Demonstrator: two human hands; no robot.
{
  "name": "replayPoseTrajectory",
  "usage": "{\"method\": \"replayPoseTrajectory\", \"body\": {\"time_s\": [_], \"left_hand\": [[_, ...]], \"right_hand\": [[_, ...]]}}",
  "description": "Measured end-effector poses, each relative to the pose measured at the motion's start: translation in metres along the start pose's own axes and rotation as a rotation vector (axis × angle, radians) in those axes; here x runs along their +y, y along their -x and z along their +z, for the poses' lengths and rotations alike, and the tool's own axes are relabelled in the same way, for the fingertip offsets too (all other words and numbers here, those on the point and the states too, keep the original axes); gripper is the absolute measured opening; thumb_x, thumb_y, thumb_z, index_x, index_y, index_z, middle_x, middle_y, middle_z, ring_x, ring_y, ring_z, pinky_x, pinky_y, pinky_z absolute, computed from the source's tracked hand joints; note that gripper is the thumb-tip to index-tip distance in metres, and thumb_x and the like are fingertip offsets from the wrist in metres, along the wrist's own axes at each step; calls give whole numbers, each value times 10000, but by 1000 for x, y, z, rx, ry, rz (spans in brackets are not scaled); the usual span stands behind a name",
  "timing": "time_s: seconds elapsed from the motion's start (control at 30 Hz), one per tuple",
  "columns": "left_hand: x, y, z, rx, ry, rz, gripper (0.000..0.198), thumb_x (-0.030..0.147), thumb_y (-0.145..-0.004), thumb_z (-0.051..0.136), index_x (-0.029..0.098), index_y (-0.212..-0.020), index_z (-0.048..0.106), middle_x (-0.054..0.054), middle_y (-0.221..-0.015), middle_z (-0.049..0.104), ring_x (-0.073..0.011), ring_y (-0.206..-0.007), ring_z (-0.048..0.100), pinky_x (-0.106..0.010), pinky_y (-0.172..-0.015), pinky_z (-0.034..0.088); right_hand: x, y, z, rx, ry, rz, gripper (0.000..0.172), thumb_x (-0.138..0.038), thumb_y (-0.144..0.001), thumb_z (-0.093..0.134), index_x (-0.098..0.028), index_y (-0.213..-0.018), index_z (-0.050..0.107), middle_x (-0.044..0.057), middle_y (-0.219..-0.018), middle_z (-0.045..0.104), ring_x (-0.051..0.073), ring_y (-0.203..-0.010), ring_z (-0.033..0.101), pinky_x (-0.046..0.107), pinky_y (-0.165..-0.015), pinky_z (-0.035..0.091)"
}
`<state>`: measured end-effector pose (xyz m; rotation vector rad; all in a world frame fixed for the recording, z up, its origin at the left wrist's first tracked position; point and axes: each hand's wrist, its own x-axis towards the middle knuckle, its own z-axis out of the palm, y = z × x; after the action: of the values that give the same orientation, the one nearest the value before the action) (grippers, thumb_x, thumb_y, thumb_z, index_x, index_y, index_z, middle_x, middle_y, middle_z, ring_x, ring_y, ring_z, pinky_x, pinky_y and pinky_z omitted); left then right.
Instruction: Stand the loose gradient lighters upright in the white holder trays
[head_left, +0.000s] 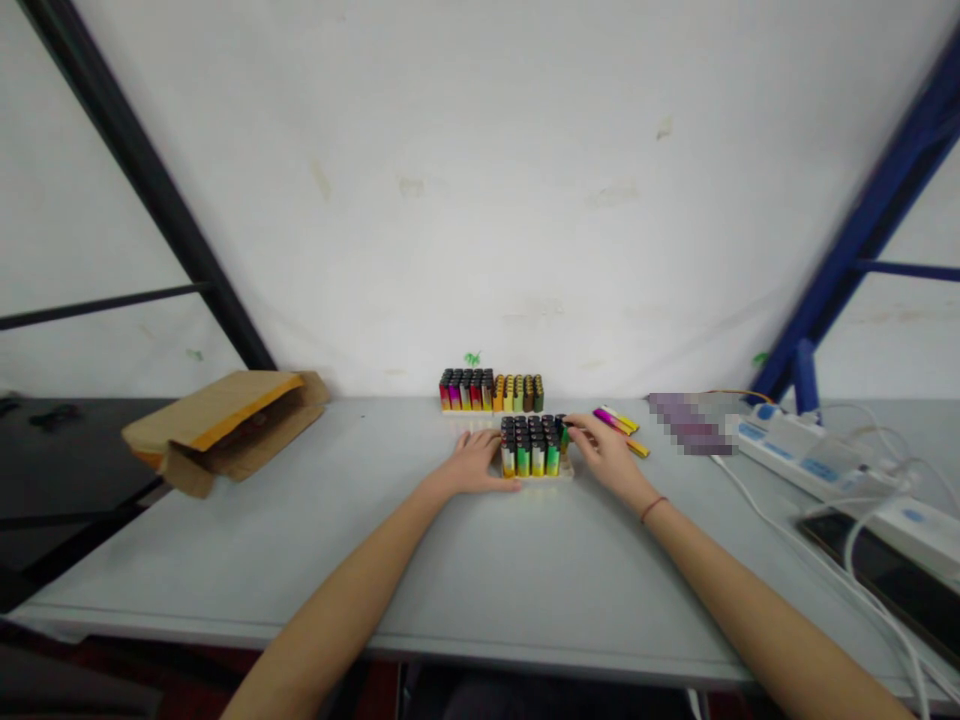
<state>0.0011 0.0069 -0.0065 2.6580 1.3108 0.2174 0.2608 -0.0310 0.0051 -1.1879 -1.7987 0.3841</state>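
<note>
A clear tray (568, 470) stands on the table in front of me, packed with rows of upright lighters (531, 455) with black tops and green, yellow and silver bodies. My left hand (474, 465) wraps the tray's left end, thumb along the front and fingers towards the back. At the right end, my right hand (602, 447) pinches a dark green lighter (565, 437), upright beside the other rows. Its fingertips partly cover this lighter, so I cannot tell whether it is fully seated in the tray.
Behind stand another block of red and purple lighters (466, 390) and a yellow-green block (519, 393). Loose lighters (616, 420) lie to the right. An opened cardboard box (232, 425) sits at left. Power strips (825, 470), white cables and a dark phone (885, 570) occupy the right side.
</note>
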Motion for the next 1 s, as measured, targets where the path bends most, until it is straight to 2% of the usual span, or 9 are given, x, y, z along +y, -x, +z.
{"method": "replayPoseTrajectory", "body": {"time_s": [0.07,0.17,0.27,0.37,0.5,0.63,0.8,1.0], "left_hand": [[0,0,0,-1,2,-2,972,773,-707,549,196,-1445,293,-156,-1487,332,-351,-1368,280,-565,-1121,97],[1,0,-1,0,4,0,976,773,-706,547,195,-1449,288,-154,-1492,322,-355,-1369,275,-568,-1120,95],[1,0,-1,-3,4,2,985,775,-705,545,183,-1448,287,-160,-1495,314,-358,-1370,271,-579,-1117,92],[1,0,0,-1,7,2,994,779,-699,549,170,-1443,298,-171,-1488,322,-358,-1367,278,-583,-1116,91],[1,0,1,9,13,-8,982,782,-689,556,183,-1432,322,-156,-1471,353,-367,-1361,288,-580,-1119,97],[0,-1,2,4,10,-13,991,783,-687,557,190,-1441,308,-154,-1477,345,-371,-1366,277,-578,-1121,88],[-2,-1,4,9,8,-6,984,782,-694,549,198,-1446,301,-151,-1483,339,-367,-1371,270,-569,-1122,84],[0,0,1,3,4,-5,979,781,-705,540,177,-1439,310,-168,-1496,315,-351,-1375,268,-573,-1119,88]], "right_hand": [[-1,-1,-3,-7,70,-9,327,-364,-915,424,-185,-1132,592,96,-1059,664,203,-905,625,333,-785,503],[1,-4,-14,55,290,38,328,-327,-930,395,-169,-1154,576,103,-995,666,205,-871,623,328,-799,476],[5,-3,-29,51,657,200,302,-252,-926,371,-138,-1047,623,158,-995,654,256,-913,617,350,-775,451],[9,-1,-40,-68,908,382,298,-273,-910,419,-124,-1031,646,205,-991,647,312,-897,627,370,-699,444],[11,-1,-41,-189,920,463,323,-300,-911,432,-142,-1109,633,202,-976,666,317,-857,652,368,-662,446],[18,-2,-29,-257,884,398,331,-209,-902,397,-68,-1090,630,238,-1029,650,309,-928,639,378,-747,456],[31,0,-13,-214,870,264,302,-87,-836,396,-13,-1015,628,270,-1163,573,298,-1084,561,358,-912,407],[28,-1,-10,-238,819,306,265,-99,-800,459,-5,-1016,581,248,-1044,621,295,-1020,581,332,-869,414]]}}
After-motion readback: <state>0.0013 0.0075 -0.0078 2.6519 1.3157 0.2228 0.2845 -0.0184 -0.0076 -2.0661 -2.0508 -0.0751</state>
